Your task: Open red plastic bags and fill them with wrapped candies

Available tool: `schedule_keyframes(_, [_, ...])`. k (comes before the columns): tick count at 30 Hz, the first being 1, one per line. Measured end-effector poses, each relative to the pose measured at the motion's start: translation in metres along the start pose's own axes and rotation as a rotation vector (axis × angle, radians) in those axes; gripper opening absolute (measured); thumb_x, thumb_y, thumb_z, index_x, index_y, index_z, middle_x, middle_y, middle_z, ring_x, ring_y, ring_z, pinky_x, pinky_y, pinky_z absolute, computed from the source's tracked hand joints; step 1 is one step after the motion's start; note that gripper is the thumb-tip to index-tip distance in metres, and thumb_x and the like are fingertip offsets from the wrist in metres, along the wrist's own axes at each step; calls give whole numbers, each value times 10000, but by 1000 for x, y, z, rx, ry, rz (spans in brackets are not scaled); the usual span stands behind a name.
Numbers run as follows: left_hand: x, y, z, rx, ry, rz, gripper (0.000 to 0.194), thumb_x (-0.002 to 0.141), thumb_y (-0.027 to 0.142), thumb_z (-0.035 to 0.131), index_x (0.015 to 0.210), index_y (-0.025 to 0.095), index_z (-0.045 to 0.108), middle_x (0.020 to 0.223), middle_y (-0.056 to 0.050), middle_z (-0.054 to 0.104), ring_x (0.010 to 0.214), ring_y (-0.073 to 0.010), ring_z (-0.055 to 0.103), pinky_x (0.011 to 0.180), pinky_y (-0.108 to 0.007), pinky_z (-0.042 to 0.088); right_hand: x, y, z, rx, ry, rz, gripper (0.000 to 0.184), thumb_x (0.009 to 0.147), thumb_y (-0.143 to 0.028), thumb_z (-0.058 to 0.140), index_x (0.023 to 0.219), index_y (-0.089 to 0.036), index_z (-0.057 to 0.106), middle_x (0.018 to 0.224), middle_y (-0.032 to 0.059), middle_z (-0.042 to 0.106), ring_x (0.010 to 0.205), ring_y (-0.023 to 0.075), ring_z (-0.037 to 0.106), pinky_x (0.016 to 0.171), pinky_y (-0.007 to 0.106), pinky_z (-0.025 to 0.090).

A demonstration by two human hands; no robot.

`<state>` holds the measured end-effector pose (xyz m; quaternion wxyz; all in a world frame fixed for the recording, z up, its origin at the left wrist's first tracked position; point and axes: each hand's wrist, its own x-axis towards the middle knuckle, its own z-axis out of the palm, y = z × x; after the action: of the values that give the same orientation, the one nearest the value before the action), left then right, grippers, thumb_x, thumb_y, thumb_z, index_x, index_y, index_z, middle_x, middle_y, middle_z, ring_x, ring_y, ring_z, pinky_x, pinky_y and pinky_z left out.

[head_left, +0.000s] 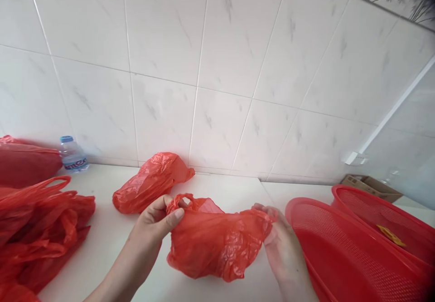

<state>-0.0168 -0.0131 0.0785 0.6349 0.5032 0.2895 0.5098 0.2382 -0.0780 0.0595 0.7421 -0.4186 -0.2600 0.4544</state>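
A thin red plastic bag (217,243) is stretched sideways between my two hands, just above the white tabletop (105,243). My left hand (159,218) pinches its left handle between thumb and fingers. At the bag's right upper corner, my right hand (280,236) grips the plastic, its fingertips partly behind the film. What the bag contains, if anything, cannot be made out. Just behind my left hand lies another red plastic bag (152,184), bunched up and full-looking, against the wall.
Loose red plastic bags (41,234) are heaped at the left, near a water bottle (73,154) with a blue cap. Two red mesh baskets (340,247) stand at the right, the farther one holding a yellow item (390,235). Behind them sits a cardboard box (370,187). A tiled wall (170,111) bounds the back.
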Motion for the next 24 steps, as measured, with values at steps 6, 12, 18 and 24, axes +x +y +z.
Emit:
schedule_keyframes(6, [3, 19, 3, -140, 9, 37, 207, 778, 312, 687, 713, 210, 519, 868, 4, 616, 832, -142, 549, 721, -241, 410, 18, -22, 2, 184, 80, 103, 127, 707, -319, 679, 693, -203, 627, 1029, 73, 676, 1020, 254, 607, 774, 362, 511])
schedule_keyframes(12, [7, 22, 9, 71, 103, 217, 249, 715, 280, 745, 678, 206, 510, 1148, -25, 626, 1229, -276, 457, 895, -356, 413, 25, -31, 7, 347, -53, 51, 166, 738, -259, 646, 622, -225, 533, 530, -73, 482, 601, 112, 556, 805, 356, 511])
schedule_keyframes(18, [12, 15, 11, 293, 227, 317, 275, 685, 306, 758, 673, 204, 503, 1261, -33, 559, 1264, -317, 433, 953, -420, 433, 20, -34, 4, 361, -68, 1, 198, 745, -350, 672, 675, -228, 532, 504, -85, 305, 502, 83, 390, 572, 226, 466])
schedule_keyframes(24, [17, 11, 19, 188, 159, 319, 221, 752, 322, 703, 832, 220, 524, 1109, -35, 558, 1189, -282, 492, 927, -382, 447, 15, -34, 1, 279, -155, -18, 58, 717, -271, 600, 694, -239, 557, 594, -52, 378, 603, 116, 463, 704, 312, 505])
